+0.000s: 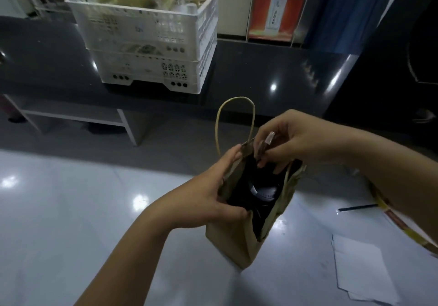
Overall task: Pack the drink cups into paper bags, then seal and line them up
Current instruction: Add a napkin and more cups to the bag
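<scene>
A brown paper bag [233, 241] with a twisted paper handle stands on the shiny white table [71, 211]. Deep inside it sits a drink cup [263, 193], its dark lid dimly visible. My left hand [213, 194] grips the bag's left rim, thumb at the near corner and fingers along the far edge. My right hand [284, 140] is over the bag's far rim and pinches a small wrapped, straw-like item [269, 140] at the mouth of the bag. The bag's mouth is open.
White paper sheets [365, 275] and a dark pen [358, 207] lie on the table at the right, beside a yellow and red strip [398, 222]. Stacked white crates [151, 45] of bagged goods stand on a dark counter behind, with a red poster [277, 4] at the back.
</scene>
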